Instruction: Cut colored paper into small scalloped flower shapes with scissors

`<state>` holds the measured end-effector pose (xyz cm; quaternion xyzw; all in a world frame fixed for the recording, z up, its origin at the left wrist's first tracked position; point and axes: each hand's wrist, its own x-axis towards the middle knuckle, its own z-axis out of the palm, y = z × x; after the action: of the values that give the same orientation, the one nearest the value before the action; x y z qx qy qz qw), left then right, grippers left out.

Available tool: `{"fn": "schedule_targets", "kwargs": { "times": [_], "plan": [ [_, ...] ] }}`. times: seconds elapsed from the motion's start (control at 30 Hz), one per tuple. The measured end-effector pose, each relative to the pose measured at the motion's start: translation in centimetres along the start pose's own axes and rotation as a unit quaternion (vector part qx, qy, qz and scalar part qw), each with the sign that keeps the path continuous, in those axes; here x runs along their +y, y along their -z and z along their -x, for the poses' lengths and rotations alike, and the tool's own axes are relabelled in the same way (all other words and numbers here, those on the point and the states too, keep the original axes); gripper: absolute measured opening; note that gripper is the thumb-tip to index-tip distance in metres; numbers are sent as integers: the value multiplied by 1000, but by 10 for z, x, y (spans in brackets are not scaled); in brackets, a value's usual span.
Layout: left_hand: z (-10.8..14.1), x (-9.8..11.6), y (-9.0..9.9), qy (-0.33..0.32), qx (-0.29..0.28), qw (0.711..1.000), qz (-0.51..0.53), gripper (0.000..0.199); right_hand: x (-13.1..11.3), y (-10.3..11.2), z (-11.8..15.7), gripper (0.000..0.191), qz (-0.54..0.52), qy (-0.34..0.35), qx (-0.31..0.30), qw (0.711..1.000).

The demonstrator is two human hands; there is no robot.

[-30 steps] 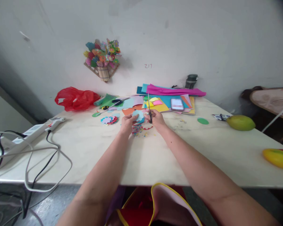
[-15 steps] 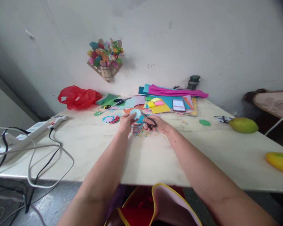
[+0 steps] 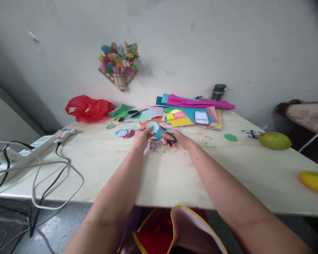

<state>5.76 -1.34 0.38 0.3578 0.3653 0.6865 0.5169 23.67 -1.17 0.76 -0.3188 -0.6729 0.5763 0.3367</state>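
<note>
Between its fingers and thumb my left hand (image 3: 142, 137) pinches a light blue paper piece (image 3: 153, 127) with a cut edge. Wrapped round the black handles of a pair of scissors (image 3: 171, 137), my right hand (image 3: 180, 139) keeps the blades against the right side of that paper. Small coloured scraps (image 3: 157, 146) lie on the table below the hands. Left of my left hand is a small pile of scalloped paper shapes (image 3: 124, 133). A blue paper piece (image 3: 158, 134) lies just behind the scissors.
Coloured sheets (image 3: 184, 121), a second pair of scissors (image 3: 135, 113) and a red plastic bag (image 3: 88, 108) are at the back of the table (image 3: 172, 183). A power strip (image 3: 34, 150) with cables lies left. A green mango (image 3: 275, 140) and a yellow fruit (image 3: 313, 182) are right.
The scissor blades have closed somewhat at the light blue paper. Both hands are in nearly the same place, and the view has shifted very slightly.
</note>
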Motion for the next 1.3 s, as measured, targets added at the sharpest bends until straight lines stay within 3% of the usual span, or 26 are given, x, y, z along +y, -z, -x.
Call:
{"fn": "schedule_targets", "kwargs": {
  "times": [1.3],
  "plan": [
    [-1,8,5,19,-21,999,-40,31,0,-2,-1,32,2,-26,-5,1000]
  ]
}}
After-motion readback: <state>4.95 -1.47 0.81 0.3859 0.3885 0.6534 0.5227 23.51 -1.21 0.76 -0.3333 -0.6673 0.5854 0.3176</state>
